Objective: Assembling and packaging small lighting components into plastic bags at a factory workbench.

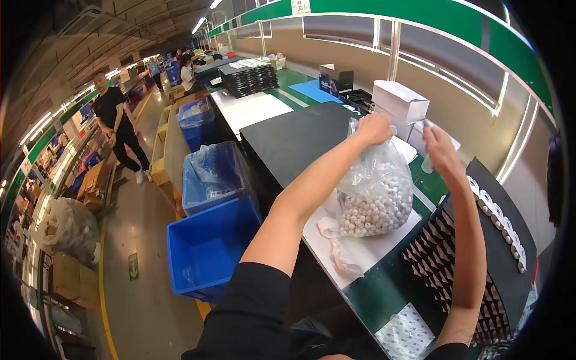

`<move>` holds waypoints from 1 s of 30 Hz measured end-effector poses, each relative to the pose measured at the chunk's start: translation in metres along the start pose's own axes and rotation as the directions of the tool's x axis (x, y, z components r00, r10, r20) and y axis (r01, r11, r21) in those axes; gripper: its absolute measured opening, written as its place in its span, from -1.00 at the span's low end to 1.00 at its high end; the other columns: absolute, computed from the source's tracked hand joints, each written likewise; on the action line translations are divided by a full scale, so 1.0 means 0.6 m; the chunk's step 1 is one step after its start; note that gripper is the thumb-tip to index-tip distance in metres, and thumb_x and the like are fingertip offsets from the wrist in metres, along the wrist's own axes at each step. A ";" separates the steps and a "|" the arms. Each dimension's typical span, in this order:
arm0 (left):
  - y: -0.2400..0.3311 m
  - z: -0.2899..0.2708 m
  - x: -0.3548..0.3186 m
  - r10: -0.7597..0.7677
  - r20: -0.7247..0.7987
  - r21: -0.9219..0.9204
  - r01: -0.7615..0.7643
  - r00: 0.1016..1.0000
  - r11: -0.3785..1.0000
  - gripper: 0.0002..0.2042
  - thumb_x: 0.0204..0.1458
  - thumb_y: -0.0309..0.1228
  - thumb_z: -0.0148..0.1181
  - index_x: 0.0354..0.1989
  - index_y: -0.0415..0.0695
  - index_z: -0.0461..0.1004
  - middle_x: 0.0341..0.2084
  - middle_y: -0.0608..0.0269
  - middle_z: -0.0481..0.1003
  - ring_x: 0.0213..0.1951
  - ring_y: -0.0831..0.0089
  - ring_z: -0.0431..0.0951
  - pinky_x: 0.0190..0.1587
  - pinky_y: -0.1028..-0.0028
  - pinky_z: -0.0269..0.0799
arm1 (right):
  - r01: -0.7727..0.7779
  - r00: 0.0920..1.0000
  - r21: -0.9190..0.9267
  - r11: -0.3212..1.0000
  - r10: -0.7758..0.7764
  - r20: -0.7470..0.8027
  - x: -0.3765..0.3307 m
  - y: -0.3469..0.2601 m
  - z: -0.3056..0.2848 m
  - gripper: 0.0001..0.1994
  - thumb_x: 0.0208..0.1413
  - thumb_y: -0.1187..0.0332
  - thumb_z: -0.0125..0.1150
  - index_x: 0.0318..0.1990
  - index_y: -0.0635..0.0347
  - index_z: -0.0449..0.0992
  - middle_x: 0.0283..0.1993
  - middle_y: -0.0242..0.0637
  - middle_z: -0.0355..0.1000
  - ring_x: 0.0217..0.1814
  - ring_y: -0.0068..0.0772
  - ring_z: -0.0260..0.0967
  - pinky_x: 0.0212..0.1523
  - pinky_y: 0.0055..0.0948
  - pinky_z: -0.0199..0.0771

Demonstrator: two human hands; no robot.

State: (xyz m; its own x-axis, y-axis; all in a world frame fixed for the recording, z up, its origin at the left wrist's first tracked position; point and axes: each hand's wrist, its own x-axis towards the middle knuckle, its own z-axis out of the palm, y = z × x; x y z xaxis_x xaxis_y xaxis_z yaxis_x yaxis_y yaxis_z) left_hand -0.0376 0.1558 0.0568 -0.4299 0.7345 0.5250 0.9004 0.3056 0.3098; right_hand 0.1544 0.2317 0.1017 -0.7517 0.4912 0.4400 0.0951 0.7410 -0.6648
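Note:
A clear plastic bag (376, 195) full of small whitish round pieces stands on a white sheet (401, 233) on the bench. My left hand (375, 128) is closed on the gathered neck of the bag and holds it up. To its right, my right hand (441, 147) is closed around a small pale object that I cannot make out, since the fingers cover most of it. A strip of pinkish white wrap (344, 251) lies beside the foot of the bag. Just behind both hands is a white cardboard box (400, 102).
Stacked black trays (447, 258) stand at the right, with a row of white parts (504, 221) on a black board. A black board (294, 138) lies left of the bag. Blue bins (210, 243) line the bench's left side. A person (114, 117) stands in the aisle.

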 end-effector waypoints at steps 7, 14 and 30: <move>-0.028 -0.013 -0.012 -0.034 -0.035 0.054 0.036 0.999 0.998 -0.70 -0.19 -0.17 0.11 -0.34 -0.09 0.52 -0.33 0.03 0.49 -0.20 0.10 0.46 -0.13 0.22 0.35 | 0.436 0.858 0.865 0.250 -0.405 -0.315 -0.181 -0.194 -0.041 -0.56 -0.01 0.49 0.08 0.05 0.15 0.13 -0.51 -0.55 0.02 -0.60 -0.80 -0.10 -0.67 -0.81 -0.14; 0.005 -0.006 -0.004 -0.042 -0.018 0.037 0.042 0.999 0.998 -0.70 -0.20 -0.14 0.12 -0.42 -0.12 0.51 -0.39 0.01 0.50 -0.22 0.09 0.47 -0.15 0.21 0.35 | 0.298 0.600 0.946 -0.126 -0.747 -0.288 -0.257 -0.221 -0.089 -0.64 -0.53 0.58 0.51 -0.81 0.03 0.32 -0.74 -0.38 0.22 -0.79 -0.58 0.16 -0.77 -0.73 0.23; -0.006 -0.012 -0.013 -0.081 0.005 0.056 0.081 0.997 0.995 -0.69 -0.17 -0.13 0.12 -0.40 -0.14 0.49 -0.33 0.02 0.48 -0.18 0.08 0.44 -0.14 0.19 0.32 | 0.497 0.625 0.867 -0.034 -0.679 -0.385 -0.267 -0.200 -0.091 -0.72 -0.40 0.50 0.43 -0.71 0.05 0.34 -0.69 -0.41 0.17 -0.70 -0.58 0.11 -0.70 -0.68 0.17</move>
State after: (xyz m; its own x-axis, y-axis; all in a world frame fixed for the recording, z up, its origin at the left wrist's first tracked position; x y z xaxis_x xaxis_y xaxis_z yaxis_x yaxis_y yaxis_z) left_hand -0.0380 0.1447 0.0572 -0.5013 0.7103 0.4942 0.8650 0.3976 0.3059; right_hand 0.2992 0.0887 0.1440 -0.2834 -0.0202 0.9588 -0.9426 -0.1783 -0.2823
